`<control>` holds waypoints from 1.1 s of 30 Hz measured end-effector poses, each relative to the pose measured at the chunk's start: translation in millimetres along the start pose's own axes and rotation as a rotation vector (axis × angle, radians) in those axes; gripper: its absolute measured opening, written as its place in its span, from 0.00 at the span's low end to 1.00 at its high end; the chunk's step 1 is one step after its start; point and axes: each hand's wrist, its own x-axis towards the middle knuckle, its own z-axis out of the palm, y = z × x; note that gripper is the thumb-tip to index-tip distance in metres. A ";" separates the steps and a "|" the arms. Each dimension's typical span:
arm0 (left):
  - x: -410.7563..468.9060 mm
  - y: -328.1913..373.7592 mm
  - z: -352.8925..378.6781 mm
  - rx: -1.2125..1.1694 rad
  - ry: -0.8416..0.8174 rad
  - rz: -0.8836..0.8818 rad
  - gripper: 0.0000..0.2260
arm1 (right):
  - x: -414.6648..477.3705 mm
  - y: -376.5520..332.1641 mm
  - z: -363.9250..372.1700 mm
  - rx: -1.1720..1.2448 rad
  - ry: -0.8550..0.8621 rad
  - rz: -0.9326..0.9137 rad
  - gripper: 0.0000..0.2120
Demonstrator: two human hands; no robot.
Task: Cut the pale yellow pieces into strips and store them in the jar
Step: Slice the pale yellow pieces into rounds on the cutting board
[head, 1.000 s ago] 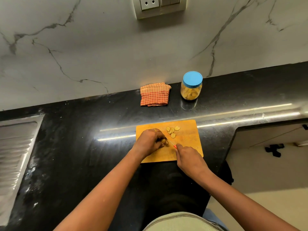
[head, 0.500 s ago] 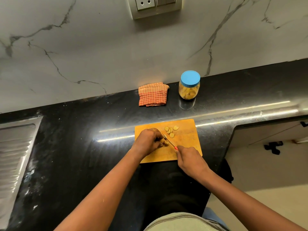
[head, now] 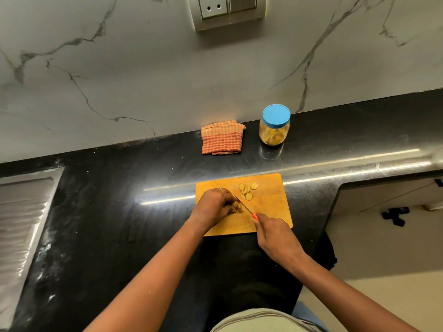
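An orange cutting board point(head: 271, 207) lies on the black counter in front of me. Several pale yellow round slices point(head: 248, 190) sit near its far edge. My left hand point(head: 214, 206) holds down a small pale yellow piece point(head: 237, 206) with curled fingertips. My right hand point(head: 275, 232) grips a knife by its red handle; the thin blade point(head: 243, 204) slants toward the held piece, right beside my left fingers. A clear jar point(head: 274, 130) with a blue lid stands at the back, lid on, with pale yellow pieces inside.
A folded orange checked cloth point(head: 223, 137) lies left of the jar against the marble wall. A steel sink drainboard point(head: 21, 212) fills the left side. The counter edge point(head: 335, 200) drops away at the right, with floor below.
The hands stay at the same spot on the board; the knife blade has shifted slightly at the held piece. The camera view has drifted a little.
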 end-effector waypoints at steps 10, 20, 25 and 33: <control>-0.7 -0.3 2.0 0.009 0.010 0.010 0.13 | 3.2 -0.5 -2.5 -0.082 -0.035 -0.024 0.18; 1.5 1.6 -0.1 0.012 0.006 -0.003 0.11 | 13.2 -4.0 -0.2 -0.136 -0.090 0.001 0.15; 0.5 -2.1 2.4 -0.016 0.020 -0.019 0.12 | 0.6 8.7 -6.1 -0.140 -0.058 0.022 0.16; -3.2 -4.6 5.2 -0.021 0.049 -0.002 0.10 | 10.1 5.8 -12.3 -0.037 0.008 -0.029 0.16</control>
